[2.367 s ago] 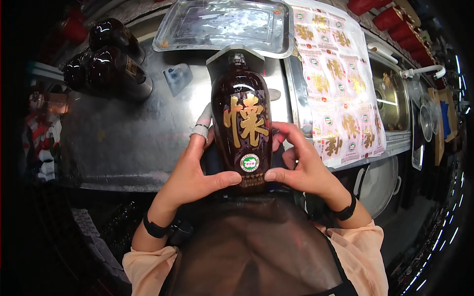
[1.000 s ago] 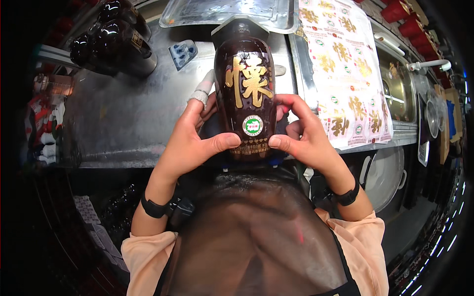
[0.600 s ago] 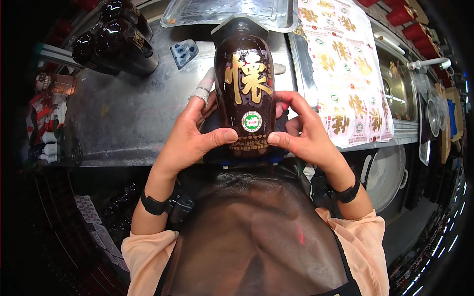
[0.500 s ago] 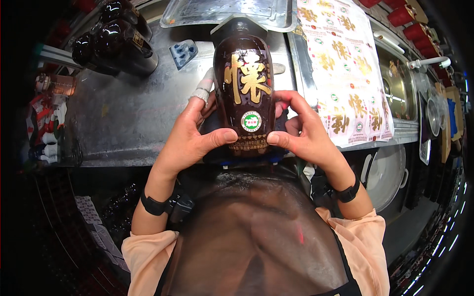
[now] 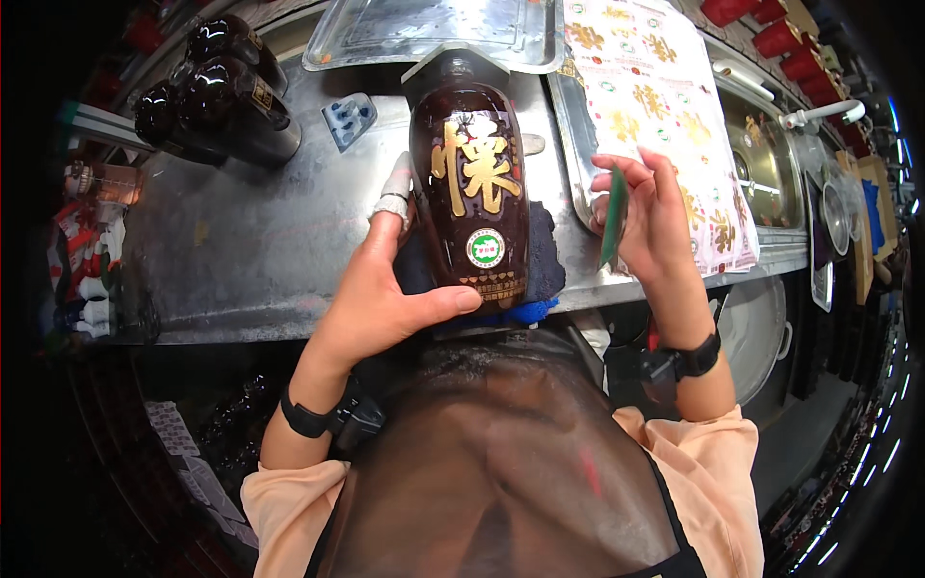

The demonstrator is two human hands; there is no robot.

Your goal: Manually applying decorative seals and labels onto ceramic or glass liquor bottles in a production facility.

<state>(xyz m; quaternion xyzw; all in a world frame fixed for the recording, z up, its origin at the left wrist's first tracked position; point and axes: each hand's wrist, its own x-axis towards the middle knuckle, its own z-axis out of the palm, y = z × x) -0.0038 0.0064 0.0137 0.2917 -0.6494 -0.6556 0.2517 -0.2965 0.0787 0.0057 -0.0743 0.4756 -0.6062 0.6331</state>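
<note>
Dark bottles (image 5: 217, 91) are standing at the left of the steel counter (image 5: 260, 250) as the left hand (image 5: 381, 299) is gripping 1 brown bottle (image 5: 470, 197), already bearing gold lettering and a round sticker, over a blue cloth (image 5: 540, 265). The right hand (image 5: 650, 217) is pinching a thin green piece (image 5: 614, 229), not yet applied. Label sheets (image 5: 674, 106) are lying at right.

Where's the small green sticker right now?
In the head view, the green sticker is pinched edge-on in the right hand, right of the dark brown bottle that the left hand steadies, just in front of the label sheet.
</note>
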